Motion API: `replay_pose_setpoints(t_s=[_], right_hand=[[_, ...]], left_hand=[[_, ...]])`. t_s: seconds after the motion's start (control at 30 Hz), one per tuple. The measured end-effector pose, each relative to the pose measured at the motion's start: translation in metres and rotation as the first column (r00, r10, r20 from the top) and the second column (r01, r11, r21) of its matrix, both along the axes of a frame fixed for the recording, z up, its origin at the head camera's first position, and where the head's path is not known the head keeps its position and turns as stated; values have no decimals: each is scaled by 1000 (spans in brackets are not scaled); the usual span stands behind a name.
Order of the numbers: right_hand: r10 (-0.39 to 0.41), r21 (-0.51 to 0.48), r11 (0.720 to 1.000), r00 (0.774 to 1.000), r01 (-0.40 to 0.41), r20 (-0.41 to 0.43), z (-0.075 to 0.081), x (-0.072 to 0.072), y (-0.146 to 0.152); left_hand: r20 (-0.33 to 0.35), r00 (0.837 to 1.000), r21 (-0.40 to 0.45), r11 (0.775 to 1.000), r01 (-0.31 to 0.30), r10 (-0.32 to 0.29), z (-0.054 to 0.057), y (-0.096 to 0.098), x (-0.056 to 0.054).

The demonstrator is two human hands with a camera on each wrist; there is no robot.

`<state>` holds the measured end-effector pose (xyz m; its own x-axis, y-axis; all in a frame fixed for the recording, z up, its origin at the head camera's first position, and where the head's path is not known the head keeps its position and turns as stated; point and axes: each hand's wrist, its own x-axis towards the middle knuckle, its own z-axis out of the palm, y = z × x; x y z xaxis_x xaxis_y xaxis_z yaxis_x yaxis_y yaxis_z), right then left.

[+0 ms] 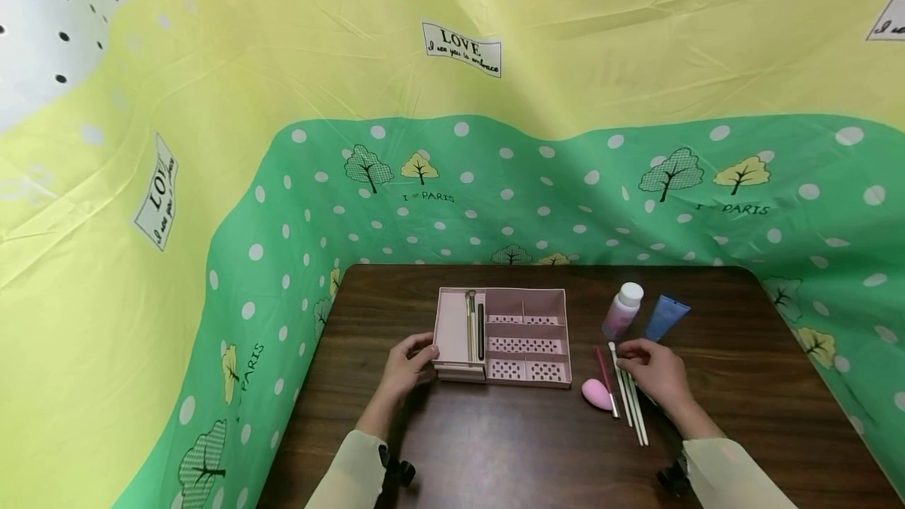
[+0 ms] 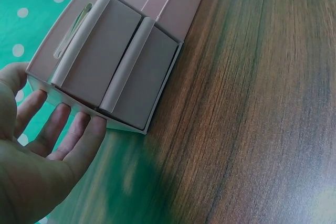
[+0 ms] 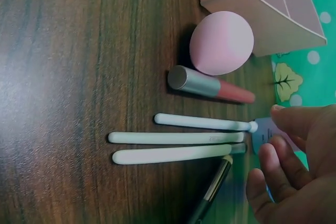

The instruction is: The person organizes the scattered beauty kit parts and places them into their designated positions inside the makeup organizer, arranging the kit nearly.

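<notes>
My left hand (image 1: pixel 406 368) rests its fingertips on the left wall of a pink organizer (image 1: pixel 459 301), near two small drawers (image 2: pixel 142 77) in its front. On its flat left top lie a few slim makeup brushes (image 1: pixel 470 320) and a dark pencil (image 1: pixel 481 332). My right hand (image 1: pixel 657 371) hovers with bent fingers above the heads of several white-handled makeup brushes (image 3: pixel 173 138), apparently gripping none of them. Left of these lie a makeup brush with a red handle and silver end (image 3: pixel 202 84) and a pink makeup sponge (image 3: pixel 221 43). A black pencil-like stick (image 3: pixel 212 190) lies beside them.
A pink bottle with a white cap (image 1: pixel 622 311) stands behind the brushes, with a blue squeeze tube (image 1: pixel 665 319) to its right. Open compartments (image 1: pixel 526 346) with perforated floors fill the organizer's right part. A patterned curtain (image 1: pixel 551 203) hangs behind the brown table (image 1: pixel 495 446).
</notes>
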<state>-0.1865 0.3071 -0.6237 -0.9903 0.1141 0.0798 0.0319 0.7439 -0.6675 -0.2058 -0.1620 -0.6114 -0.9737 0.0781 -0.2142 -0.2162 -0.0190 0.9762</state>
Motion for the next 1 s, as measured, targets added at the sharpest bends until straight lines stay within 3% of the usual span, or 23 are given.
replay_pose_setpoints(t_s=[0.37,1.0], right_hand=[[14,16,1000,999,-15,51,-6,5,10],[51,54,997,993,-57,106,-13,11,19]], left_hand=[[-12,1000,-9,1000,-20,20,-14,0,-3],[-18,1000,3,1000,-24,24,-12,0,-1]])
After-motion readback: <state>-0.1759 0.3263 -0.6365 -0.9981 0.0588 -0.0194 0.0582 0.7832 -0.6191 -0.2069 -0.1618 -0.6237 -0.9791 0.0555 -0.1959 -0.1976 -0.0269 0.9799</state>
